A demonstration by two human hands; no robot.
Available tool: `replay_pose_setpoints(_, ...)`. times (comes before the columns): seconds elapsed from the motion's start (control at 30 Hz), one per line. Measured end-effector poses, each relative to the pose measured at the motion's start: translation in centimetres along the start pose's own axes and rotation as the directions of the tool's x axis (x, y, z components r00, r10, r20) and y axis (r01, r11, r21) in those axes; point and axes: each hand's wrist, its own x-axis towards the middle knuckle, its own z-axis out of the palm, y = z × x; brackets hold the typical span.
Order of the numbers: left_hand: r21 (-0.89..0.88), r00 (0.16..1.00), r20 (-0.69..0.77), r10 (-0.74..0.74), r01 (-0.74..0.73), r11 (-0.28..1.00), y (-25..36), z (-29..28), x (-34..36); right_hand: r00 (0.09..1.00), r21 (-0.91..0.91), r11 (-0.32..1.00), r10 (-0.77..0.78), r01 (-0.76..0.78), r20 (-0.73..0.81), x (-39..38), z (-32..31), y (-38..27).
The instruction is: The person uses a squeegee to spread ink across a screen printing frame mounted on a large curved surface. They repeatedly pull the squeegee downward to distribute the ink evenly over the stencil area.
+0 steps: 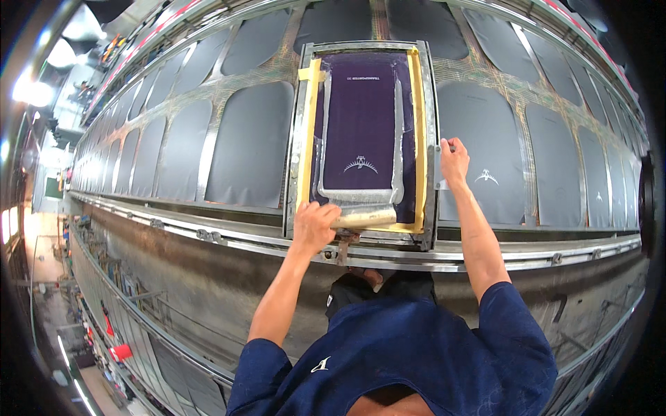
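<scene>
My left hand (313, 225) is clenched around the squeegee (364, 219), which lies crosswise at the near end of the printing screen (361, 125), just right of those fingers. My right hand (454, 161) grips the metal frame's (431, 139) right edge, fingers curled over it. Beyond both hands the purple mesh runs open, bounded by yellow tape (419, 139). A dark fabric panel (489, 159) lies flat right of my right fingers.
</scene>
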Motion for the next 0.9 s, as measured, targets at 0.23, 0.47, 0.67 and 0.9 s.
replay_pose_setpoints(0.23,0.029,0.995,-0.061,0.084,-0.082,0.996,-0.8,1.8,-0.3,0.998,-0.08,0.995,0.053,-0.054,-0.022,0.1,0.7,-0.9)
replay_pose_setpoints(0.47,0.011,0.992,-0.05,0.117,-0.117,0.993,-9.1,5.4,13.2,0.996,-0.306,0.952,0.041,-0.014,0.081,0.0,0.6,-0.5)
replay_pose_setpoints(0.67,0.1,0.981,-0.109,0.162,-0.151,0.983,-17.7,9.2,29.6,0.945,-0.268,0.923,-0.209,0.276,0.252,8.2,1.9,-6.3)
replay_pose_setpoints(0.9,-0.106,0.936,0.342,-0.087,0.13,0.986,-20.0,5.2,42.1,0.589,-0.137,0.676,-0.503,0.724,0.632,23.2,11.0,-17.5)
